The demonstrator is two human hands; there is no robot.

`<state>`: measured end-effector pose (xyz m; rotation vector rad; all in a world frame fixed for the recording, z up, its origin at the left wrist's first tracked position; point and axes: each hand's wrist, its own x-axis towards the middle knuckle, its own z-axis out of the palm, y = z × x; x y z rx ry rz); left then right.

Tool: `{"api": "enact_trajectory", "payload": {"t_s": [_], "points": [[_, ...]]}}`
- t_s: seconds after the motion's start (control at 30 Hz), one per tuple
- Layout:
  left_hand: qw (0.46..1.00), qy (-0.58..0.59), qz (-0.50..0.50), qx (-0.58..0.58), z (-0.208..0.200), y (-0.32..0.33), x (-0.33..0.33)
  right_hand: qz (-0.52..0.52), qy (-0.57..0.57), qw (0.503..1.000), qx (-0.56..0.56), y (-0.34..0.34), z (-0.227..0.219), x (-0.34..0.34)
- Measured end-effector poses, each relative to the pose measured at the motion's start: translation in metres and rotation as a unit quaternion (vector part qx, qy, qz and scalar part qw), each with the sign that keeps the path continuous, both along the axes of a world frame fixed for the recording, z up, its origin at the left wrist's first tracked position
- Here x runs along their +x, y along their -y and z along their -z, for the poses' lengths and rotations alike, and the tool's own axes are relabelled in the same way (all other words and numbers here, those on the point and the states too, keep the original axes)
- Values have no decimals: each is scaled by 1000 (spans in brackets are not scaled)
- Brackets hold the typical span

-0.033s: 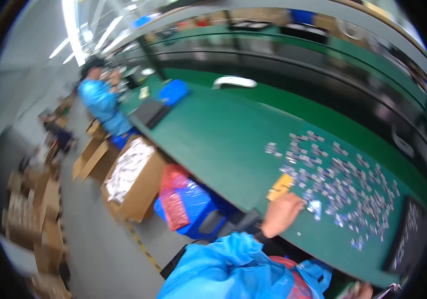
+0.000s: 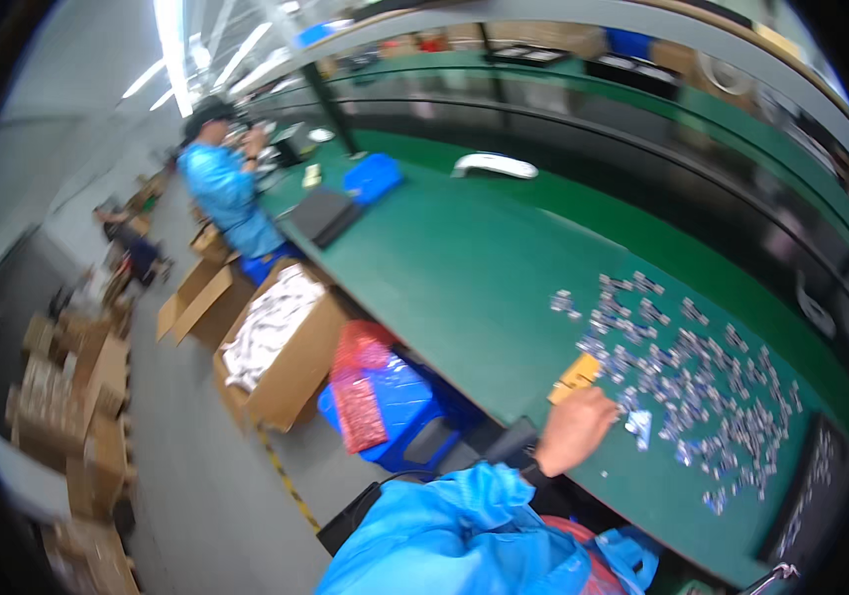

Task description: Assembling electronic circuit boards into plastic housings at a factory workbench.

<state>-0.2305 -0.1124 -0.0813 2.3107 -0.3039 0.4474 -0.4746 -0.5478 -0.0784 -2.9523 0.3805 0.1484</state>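
head view: the left hand [image 2: 579,432] is over the green table [image 2: 444,268], its fingers curled down and close together; i cannot tell whether they grip anything. a yellow card [image 2: 575,378] is on the tabletop just beyond the knuckles. small silver-blue pieces [image 2: 684,452] lie scattered to the right, a pale blue piece [image 2: 639,428] near the fingertips. a co-worker [image 2: 231,193] in blue stands along the table, further left.

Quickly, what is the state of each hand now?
Left hand: curled, at the near edge of the yellow card; whether it holds anything cannot be told.
Right hand: not in view, state cannot be told.
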Motion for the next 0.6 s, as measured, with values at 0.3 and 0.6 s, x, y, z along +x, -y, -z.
{"api": "enact_trajectory", "payload": {"t_s": [0.3, 0.6], "points": [[962, 79, -186, 181, -19, -19, 7, -14, -71, 992, -100, 4, 3, 23], [981, 75, -144, 110, -4, -39, 16, -50, -30, 980, 192, -99, -84, 98]]}}
